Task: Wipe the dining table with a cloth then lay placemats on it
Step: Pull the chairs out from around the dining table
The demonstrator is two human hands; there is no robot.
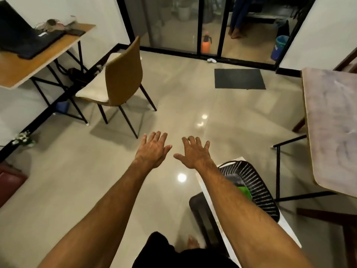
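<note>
Floor fills most of the frame, glossy tile, nothing on it mid-frame but a dark mat upper right by the glass doors. Dining tabletop runs down the right edge, pale and streaky, bare: no cloth, no placemats on the part that shows. Desk upper left, not the target. Brown chair left of centre, facing the desk.

Lower right, a black mesh basket sits on a white ledge beside the tabletop; something green lies inside, likely a cloth, can't tell for sure.

Both arms stretched out mid-frame over the floor. Left hand and right hand flat, palms down, fingers spread; each grip released, holding nothing, touching nothing.

Step, by my read: the very start, wiping not yet begun. Next move calls for fetching a cloth, probably from the basket just under the right forearm, then turning right to the tabletop. Placemats not in view.
</note>
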